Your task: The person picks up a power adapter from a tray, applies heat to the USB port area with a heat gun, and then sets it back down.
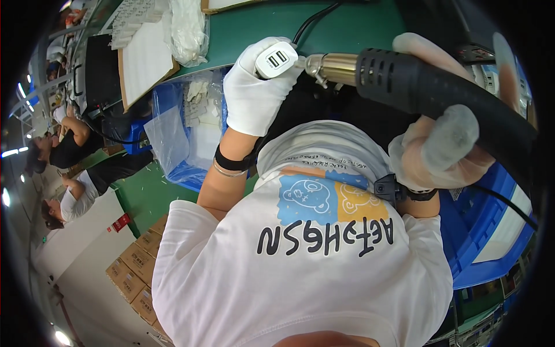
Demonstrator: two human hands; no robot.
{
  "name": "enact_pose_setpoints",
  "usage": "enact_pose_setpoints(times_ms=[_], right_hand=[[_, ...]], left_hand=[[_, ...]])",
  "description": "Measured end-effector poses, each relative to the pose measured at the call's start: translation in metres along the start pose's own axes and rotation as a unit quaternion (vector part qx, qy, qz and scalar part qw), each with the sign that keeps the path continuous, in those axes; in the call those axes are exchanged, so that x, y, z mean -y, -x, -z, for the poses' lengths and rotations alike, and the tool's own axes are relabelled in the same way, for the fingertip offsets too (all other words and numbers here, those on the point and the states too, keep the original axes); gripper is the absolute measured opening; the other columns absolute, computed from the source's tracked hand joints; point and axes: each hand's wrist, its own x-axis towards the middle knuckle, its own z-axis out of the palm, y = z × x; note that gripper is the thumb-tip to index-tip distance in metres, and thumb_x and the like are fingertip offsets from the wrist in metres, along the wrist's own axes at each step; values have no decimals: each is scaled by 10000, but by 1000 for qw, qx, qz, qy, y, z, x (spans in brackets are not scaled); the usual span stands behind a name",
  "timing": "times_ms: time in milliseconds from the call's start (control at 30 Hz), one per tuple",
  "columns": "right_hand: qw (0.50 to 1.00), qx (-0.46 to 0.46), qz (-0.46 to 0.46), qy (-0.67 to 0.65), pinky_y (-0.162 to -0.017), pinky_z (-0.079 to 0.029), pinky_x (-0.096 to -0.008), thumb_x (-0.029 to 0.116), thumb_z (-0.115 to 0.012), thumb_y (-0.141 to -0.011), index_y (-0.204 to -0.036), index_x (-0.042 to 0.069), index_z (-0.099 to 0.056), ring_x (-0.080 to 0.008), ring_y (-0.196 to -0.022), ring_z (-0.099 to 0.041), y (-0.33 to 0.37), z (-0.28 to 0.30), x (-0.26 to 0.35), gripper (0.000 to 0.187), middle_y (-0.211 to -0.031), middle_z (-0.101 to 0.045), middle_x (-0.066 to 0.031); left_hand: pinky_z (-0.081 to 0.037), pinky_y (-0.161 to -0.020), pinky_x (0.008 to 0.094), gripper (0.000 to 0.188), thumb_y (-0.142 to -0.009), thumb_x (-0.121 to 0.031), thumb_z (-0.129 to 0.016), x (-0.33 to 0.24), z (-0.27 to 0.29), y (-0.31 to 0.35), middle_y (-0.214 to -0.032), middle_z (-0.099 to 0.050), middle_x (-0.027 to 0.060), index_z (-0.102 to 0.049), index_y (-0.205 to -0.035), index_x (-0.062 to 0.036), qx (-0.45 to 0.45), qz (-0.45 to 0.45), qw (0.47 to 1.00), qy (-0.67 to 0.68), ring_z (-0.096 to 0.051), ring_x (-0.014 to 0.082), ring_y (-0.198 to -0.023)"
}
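Note:
My left hand (254,95), in a white glove, is closed round a small white charger (276,60) with two USB ports facing up. My right hand (439,147), in a thin pale glove with finger covers, grips a black hot-air-gun-like tool (393,78) with a vented sleeve. Its brass-coloured metal barrel (338,67) ends in a narrow nozzle beside the charger's right edge; I cannot tell whether they touch. Part of the right hand is hidden behind the tool. A black cable (312,23) runs off behind the charger.
A green worktop (248,34) lies beyond my hands, with a clear plastic bag (188,34) on its left. A blue bin (173,156) lined with plastic holds white pieces at left; another blue bin (485,225) stands right. Cardboard boxes (136,266) and other people (78,141) are further left.

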Motion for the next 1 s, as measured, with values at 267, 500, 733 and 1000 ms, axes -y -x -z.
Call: enact_pose_setpoints(times_ms=[267, 500, 733, 1000], right_hand=[[996, 66, 45, 41, -810, -495, -225, 448, -399, -969, -958, -85, -579, -129, -597, -664, -6, 10, -4, 563, -779, -706, -146], [990, 91, 72, 83, -786, -503, -224, 455, -403, -967, -887, -81, -614, -125, -588, -662, -13, 9, 3, 581, -773, -707, -140], [996, -46, -55, 43, -859, -465, -221, 474, -402, -962, -845, -64, -626, -108, -596, -658, 1, -15, 23, 594, -762, -710, -112], [995, 8, -1, 97, -909, -424, -213, 476, -385, -965, -822, -50, -632, -90, -579, -641, -3, 3, 13, 598, -733, -708, -90]], left_hand=[[-499, -760, 227, 372, -679, 36, -769, 2, 1, -1, -958, -653, 34, -635, -1017, -42, -7, -8, 1000, -13, -606, 104, -824], [-499, -765, 235, 412, -658, 54, -764, 1, 0, -2, -976, -647, 43, -627, -1034, -44, -7, -43, 999, -25, -608, 116, -837], [-496, -750, 237, 432, -647, 81, -742, 7, 2, 0, -940, -638, 40, -624, -1044, -43, -6, -50, 998, -22, -605, 124, -817], [-494, -745, 238, 425, -654, 67, -745, 5, 1, 0, -934, -633, 43, -627, -1046, -46, -5, -45, 998, -46, -605, 127, -811]])
